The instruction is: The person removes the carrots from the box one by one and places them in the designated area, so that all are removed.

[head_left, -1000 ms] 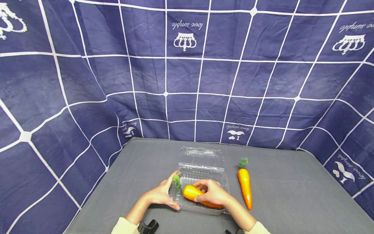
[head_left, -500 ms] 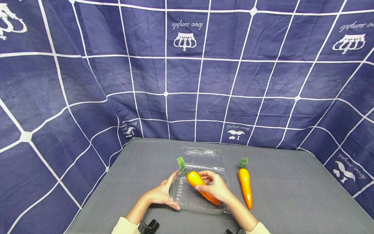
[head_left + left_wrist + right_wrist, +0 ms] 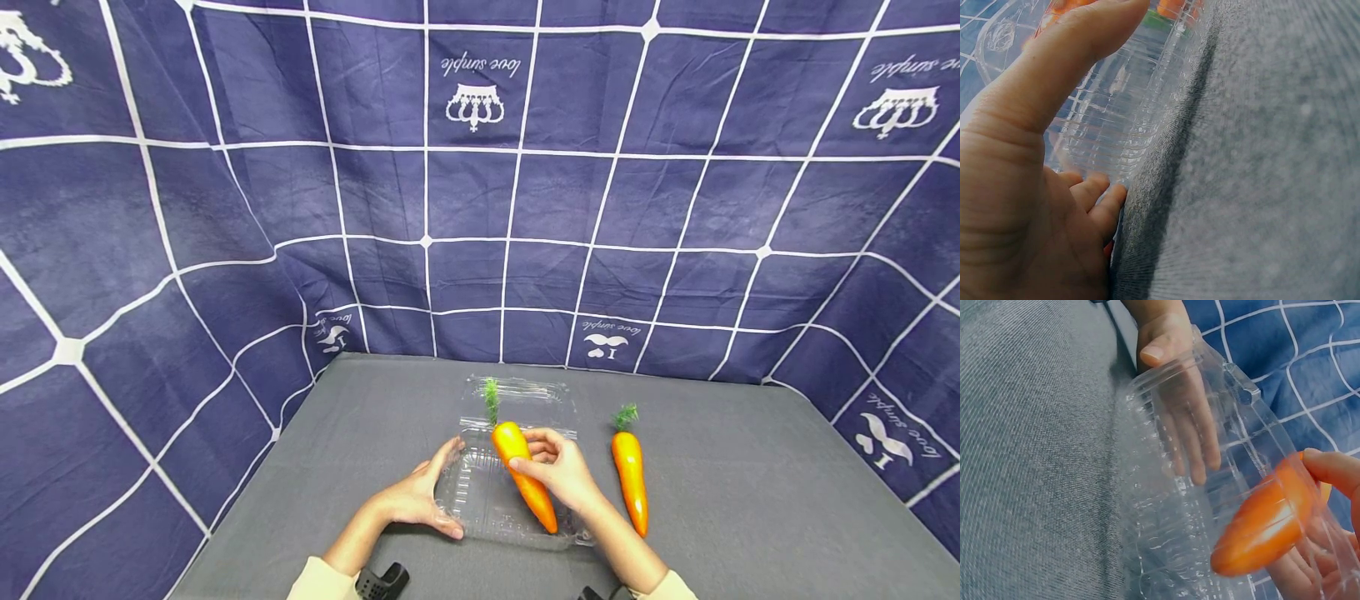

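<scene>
In the head view my right hand grips an orange carrot with a green leafy top, thumb on one side and fingers on the other. The carrot slants over a clear plastic clamshell box whose lid lies open at the back. My left hand rests against the box's left side, fingers straight along its outer wall and thumb by the near corner. The right wrist view shows the carrot's pointed end behind clear plastic. A second carrot lies on the table right of the box.
The grey table spreads out on both sides of the box. A blue cloth with white grid lines hangs behind the table and at its sides.
My right hand has raised the carrot from low in the box and turned it from nearly crosswise to steeper, leafy top pointing away. My left hand has stayed at the box's side.
</scene>
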Motion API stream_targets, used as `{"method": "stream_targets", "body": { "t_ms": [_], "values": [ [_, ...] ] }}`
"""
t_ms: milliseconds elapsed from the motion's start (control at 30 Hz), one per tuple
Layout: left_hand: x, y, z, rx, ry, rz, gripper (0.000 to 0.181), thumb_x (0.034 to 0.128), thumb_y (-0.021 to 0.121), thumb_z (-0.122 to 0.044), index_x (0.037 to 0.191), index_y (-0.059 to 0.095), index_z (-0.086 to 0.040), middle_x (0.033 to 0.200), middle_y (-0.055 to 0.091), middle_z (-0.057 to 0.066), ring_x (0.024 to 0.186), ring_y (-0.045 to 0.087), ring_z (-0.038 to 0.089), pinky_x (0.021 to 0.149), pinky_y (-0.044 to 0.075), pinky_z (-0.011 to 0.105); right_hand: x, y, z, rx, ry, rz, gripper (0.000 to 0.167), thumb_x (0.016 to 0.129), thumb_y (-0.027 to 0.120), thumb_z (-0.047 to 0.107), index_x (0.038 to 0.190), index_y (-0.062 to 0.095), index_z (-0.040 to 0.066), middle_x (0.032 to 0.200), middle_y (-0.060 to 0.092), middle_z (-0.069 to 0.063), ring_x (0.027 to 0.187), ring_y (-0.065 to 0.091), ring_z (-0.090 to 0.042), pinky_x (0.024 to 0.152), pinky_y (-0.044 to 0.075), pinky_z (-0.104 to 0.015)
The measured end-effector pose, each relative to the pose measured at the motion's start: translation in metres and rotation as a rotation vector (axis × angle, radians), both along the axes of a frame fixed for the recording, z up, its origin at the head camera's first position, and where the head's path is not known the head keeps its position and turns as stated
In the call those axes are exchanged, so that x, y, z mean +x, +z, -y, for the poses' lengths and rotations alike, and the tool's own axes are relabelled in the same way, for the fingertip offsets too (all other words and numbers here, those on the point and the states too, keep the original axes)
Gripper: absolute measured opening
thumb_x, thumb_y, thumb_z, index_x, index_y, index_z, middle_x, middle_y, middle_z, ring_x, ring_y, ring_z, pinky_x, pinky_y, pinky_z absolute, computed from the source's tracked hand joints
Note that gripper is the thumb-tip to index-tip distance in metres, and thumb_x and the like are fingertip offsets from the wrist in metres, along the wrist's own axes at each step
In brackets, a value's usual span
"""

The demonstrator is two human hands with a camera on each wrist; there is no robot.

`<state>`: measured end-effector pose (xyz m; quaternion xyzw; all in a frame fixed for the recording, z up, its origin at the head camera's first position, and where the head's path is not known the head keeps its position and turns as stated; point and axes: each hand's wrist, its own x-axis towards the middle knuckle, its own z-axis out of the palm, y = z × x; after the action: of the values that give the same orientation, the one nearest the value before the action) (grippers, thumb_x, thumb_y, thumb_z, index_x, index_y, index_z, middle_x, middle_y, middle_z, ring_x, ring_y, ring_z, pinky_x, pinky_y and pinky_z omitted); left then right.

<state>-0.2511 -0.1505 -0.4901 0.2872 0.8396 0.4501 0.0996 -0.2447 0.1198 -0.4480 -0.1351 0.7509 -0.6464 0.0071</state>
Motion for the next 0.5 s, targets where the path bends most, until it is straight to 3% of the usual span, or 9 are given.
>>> {"method": "stream_targets", "body": {
  "t_ms": [300,500],
  "values": [
    [0.0,0.0,0.001,0.0,0.002,-0.008,0.132,0.0555,0.095,-0.033,0.154,0.013,-0.003,0.156,0.029,0.012,0.138,0.029,0.034,0.108,0.019,0.06,0.003,0.006,-0.002,-0.057,-0.044,0.047,0.047,0.081,0.076,0.001,0.122,0.055,-0.011,0.087,0.067,-0.009,0.072,0.064,-0.012,0.066,0.052,-0.024],
    [0.0,-0.001,0.001,-0.004,0.004,-0.015,0.131,0.0552,0.095,-0.034,0.154,0.014,-0.004,0.156,0.03,0.012,0.137,0.029,0.034,0.108,0.02,0.06,0.007,0.012,-0.005,-0.083,-0.14,0.072,0.043,0.08,0.077,0.0,0.117,0.057,-0.009,0.084,0.067,-0.008,0.07,0.064,-0.014,0.063,0.052,-0.025]
  ]
}}
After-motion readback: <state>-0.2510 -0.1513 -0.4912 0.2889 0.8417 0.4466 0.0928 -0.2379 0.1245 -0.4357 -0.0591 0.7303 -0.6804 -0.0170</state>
